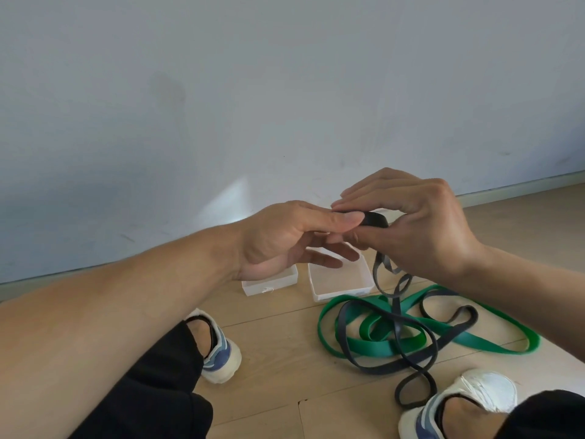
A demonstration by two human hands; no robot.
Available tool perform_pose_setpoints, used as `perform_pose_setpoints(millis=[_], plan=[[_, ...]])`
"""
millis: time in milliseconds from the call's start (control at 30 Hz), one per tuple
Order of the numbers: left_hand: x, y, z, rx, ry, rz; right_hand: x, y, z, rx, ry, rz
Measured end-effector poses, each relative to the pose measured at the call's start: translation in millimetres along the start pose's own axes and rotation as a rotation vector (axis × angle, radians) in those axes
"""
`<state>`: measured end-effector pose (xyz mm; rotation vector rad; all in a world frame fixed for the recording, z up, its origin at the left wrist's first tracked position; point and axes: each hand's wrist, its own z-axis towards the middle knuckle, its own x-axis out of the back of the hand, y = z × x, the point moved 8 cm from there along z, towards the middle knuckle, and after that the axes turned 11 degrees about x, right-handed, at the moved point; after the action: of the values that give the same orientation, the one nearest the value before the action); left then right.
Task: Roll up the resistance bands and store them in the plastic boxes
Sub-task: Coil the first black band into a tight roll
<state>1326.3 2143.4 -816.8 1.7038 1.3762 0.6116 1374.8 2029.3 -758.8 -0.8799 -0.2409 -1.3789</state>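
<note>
1. At the bottom of the frame we see our own black-trousered legs and two white-and-blue sneakers point(221, 353) on the pale wooden plank floor point(285, 343).
2. Just above, right of centre, the long dark grey rubber resistance band point(389, 337) lies in loose loops over the wide green rubber resistance band point(468, 340); the green one is fully unrolled and nobody is touching it.
3. From that tangle a strand of the dark band rises to our hands in the middle of the frame, where a small flat coil of it sits between them.
4. Our right hand point(421, 226) pinches this coil with curled fingers and thumb. Our left hand point(291, 236) has straight fingers, the thumb laid along the coil's edge and the rest spread below; its grip is open, only steadying.
5. Behind the hands, two shallow clear plastic boxes point(342, 283) stand side by side on the floor near the grey wall point(285, 90), and we see nothing stored in them.
6. We judge the task barely started: one band has only a few turns wound, most of it is slack, and the other is not yet rolled.
</note>
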Motion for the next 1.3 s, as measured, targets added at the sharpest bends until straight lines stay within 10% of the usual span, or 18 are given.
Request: perform_pose_setpoints(millis=[467, 933, 1167, 1300], plan=[[17.6, -0.9, 5.9, -0.016, 0.225, 0.014, -3.4, -1.9, 1.7, -0.001, -0.044, -0.088], [12.3, -4.0, 7.1, 0.056, -0.031, -0.191, 3.7, 4.0, -0.5, -0.066, 0.001, -0.032], [23.9, -8.3, 3.2, 0.04, 0.345, 0.045, -3.0, -2.8, -1.9, 0.112, -0.061, -0.232], [21.9, -5.2, 6.4, 0.033, 0.227, -0.062, -3.8, -2.2, -1.7, 0.038, 0.006, -0.146]])
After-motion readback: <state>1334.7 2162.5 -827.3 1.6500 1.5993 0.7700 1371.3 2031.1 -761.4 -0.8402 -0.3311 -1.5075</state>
